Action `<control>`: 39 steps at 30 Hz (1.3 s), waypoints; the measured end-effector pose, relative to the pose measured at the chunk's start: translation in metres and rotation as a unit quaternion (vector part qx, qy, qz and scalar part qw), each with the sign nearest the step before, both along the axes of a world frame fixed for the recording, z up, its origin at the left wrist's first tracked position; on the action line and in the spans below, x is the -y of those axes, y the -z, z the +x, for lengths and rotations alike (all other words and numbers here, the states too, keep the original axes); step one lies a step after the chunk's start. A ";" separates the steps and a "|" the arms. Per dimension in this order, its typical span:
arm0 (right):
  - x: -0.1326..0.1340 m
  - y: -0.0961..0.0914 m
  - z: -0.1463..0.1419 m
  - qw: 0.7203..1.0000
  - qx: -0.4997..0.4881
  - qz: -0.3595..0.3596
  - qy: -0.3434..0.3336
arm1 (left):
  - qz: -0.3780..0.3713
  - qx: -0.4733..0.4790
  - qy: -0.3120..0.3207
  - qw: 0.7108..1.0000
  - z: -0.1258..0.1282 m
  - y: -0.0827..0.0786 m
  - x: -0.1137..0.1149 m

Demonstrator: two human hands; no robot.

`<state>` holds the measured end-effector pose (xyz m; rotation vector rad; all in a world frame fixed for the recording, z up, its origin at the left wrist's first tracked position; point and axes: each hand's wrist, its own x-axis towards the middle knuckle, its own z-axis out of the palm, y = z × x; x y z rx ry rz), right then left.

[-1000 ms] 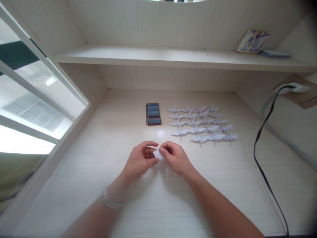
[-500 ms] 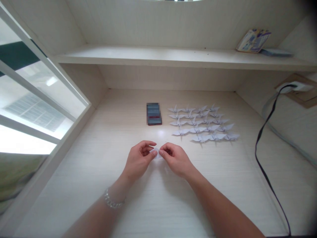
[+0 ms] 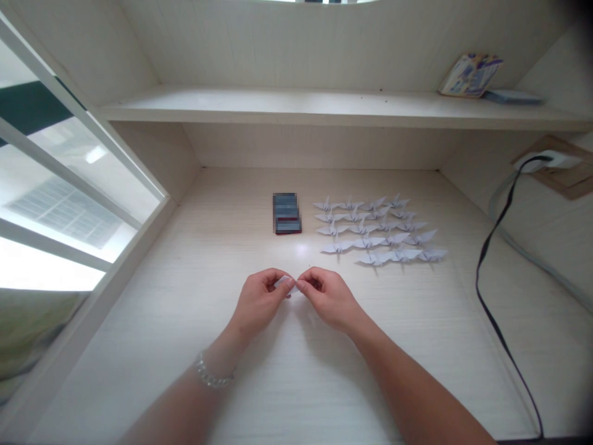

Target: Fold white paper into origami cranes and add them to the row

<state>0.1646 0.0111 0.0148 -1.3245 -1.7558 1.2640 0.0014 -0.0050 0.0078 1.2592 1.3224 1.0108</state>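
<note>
A small piece of folded white paper (image 3: pixel 283 282) is pinched between my two hands above the desk. My left hand (image 3: pixel 263 299), with a bracelet on its wrist, grips the paper's left part between thumb and fingers. Thumb and forefinger of my right hand (image 3: pixel 330 298) press together at the paper's right edge, and the thumbs nearly meet. Most of the paper is covered by fingers, so its exact shape cannot be made out. Several white paper cranes (image 3: pixel 365 228) stand in rows beyond my right hand.
A dark phone-like rectangle (image 3: pixel 287 214), blurred out, lies left of the cranes. A black cord (image 3: pixel 482 262) runs from a plug (image 3: pixel 551 161) down the desk's right side. Above, the shelf (image 3: pixel 278 99) carries a small colourful packet (image 3: pixel 470 75). Slanted window bars (image 3: pixel 69 164) border the left.
The left fingers have closed in and curled around the paper, one now showing below it. The paper has tilted and shifted slightly left. My right hand has barely moved.
</note>
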 end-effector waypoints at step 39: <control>0.003 -0.001 0.003 0.998 0.014 0.068 0.005 | 0.019 -0.095 -0.003 0.995 -0.003 -0.002 0.001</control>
